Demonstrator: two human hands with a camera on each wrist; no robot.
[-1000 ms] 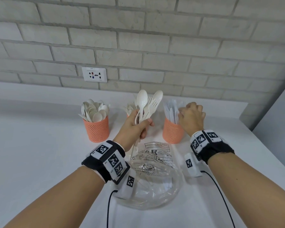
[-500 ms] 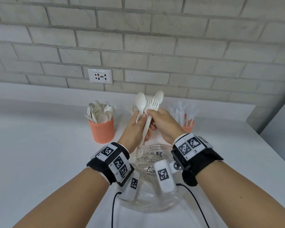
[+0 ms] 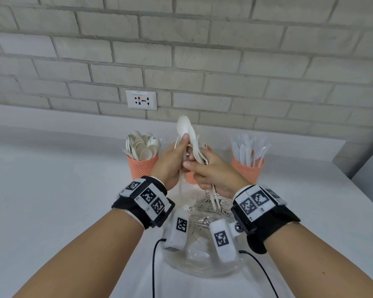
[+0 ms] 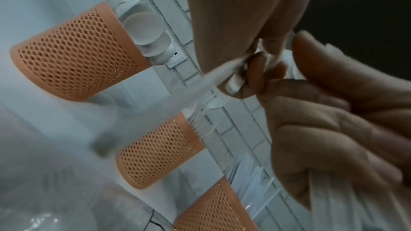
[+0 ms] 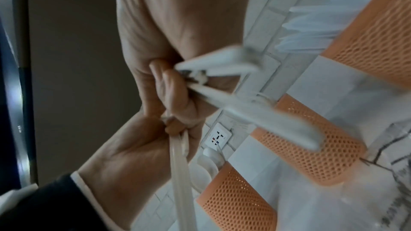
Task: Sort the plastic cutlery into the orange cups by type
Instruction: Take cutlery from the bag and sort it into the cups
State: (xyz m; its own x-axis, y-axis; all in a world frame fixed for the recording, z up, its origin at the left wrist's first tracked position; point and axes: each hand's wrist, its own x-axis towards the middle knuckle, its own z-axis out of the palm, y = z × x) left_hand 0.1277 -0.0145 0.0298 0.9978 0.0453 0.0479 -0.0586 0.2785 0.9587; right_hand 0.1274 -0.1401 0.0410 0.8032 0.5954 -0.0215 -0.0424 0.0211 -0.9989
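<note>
Three orange mesh cups stand in a row by the wall: the left cup [image 3: 142,168] holds spoons, the right cup [image 3: 248,171] holds clear knives, and the middle cup [image 3: 191,178] is mostly hidden behind my hands. My left hand [image 3: 181,151] grips white spoons [image 3: 184,127] upright by their handles. My right hand [image 3: 199,166] touches it and grips white forks [image 3: 214,197] whose handles slant down and to the right. The right wrist view shows these handles [image 5: 255,111] fanned out of my right hand's fingers [image 5: 173,90], with the middle cup [image 5: 311,140] beyond.
A crumpled clear plastic bag [image 3: 202,261] lies on the white table [image 3: 52,190] just under my wrists. A brick wall with a socket [image 3: 141,100] stands behind the cups. Cables trail from both wristbands toward me.
My right hand left the knife cup, came across to the bundle in my left hand and took hold of the forks. The forks now slant away from the spoons.
</note>
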